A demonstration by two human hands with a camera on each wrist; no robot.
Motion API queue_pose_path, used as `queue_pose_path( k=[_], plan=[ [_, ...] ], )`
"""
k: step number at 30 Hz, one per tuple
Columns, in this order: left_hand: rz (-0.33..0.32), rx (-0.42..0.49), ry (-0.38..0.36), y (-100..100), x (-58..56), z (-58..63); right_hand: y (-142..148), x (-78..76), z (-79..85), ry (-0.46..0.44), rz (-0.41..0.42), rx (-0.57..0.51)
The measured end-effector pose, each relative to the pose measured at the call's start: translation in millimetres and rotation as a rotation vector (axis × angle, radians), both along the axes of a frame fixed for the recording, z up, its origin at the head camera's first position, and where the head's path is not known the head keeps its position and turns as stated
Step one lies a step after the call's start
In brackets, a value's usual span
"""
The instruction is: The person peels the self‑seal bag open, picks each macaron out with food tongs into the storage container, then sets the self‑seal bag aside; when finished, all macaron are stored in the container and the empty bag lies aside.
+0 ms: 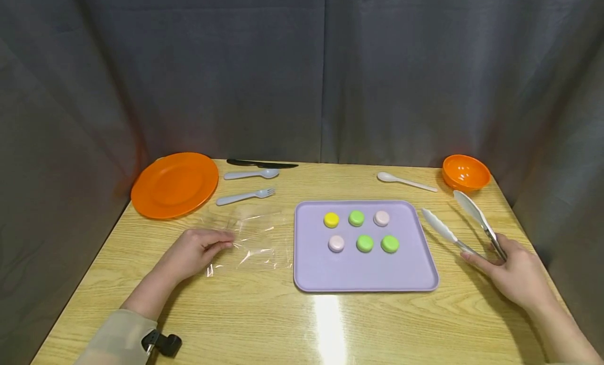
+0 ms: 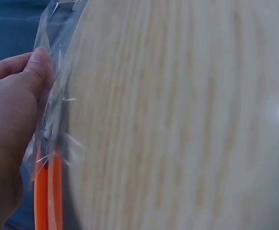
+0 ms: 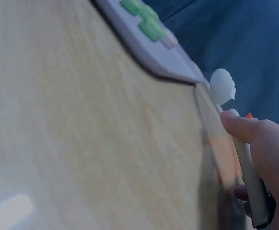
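My left hand [image 1: 200, 252] pinches the edge of a clear plastic bag [image 1: 257, 244] between thumb and fingers, left of the tray. In the left wrist view the crinkled film [image 2: 53, 96] runs past my thumb. On the right, my right hand [image 1: 514, 270] grips white-tipped tongs [image 1: 476, 213] by the handles, their two arms spread apart beside the tray. Several small macarons in two rows lie on the lilac tray [image 1: 358, 276]: one yellow macaron [image 1: 331, 219], pale pink ones such as this macaron [image 1: 336, 243], and green ones such as this macaron [image 1: 365, 243].
An orange plate [image 1: 174, 185] sits at the back left. Close by lie a black knife [image 1: 261, 164], a grey spoon [image 1: 252, 174] and a grey fork [image 1: 245, 196]. Toward the back right are a pale spoon [image 1: 406, 181] and an orange bowl [image 1: 466, 173]. Grey curtains [image 1: 236, 82] enclose the table.
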State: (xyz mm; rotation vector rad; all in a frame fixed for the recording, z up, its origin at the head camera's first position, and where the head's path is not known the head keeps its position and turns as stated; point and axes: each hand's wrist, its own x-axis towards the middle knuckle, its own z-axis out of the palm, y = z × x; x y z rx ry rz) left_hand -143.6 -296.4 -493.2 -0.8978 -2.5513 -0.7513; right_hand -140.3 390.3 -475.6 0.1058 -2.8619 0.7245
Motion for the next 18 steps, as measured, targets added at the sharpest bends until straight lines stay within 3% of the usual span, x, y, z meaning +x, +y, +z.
queue_pose_path(
  k=[8, 18],
  plan=[
    [-0.065, -0.078, 0.029, 0, -1.3, -4.3, 4, 5.3, -17.5, -0.041, -0.072, 0.029],
    [-0.03, -0.169, -0.049, -2, -0.6, -0.7, -8, 9.8, -22.8, -0.087, -0.096, 0.019]
  ],
)
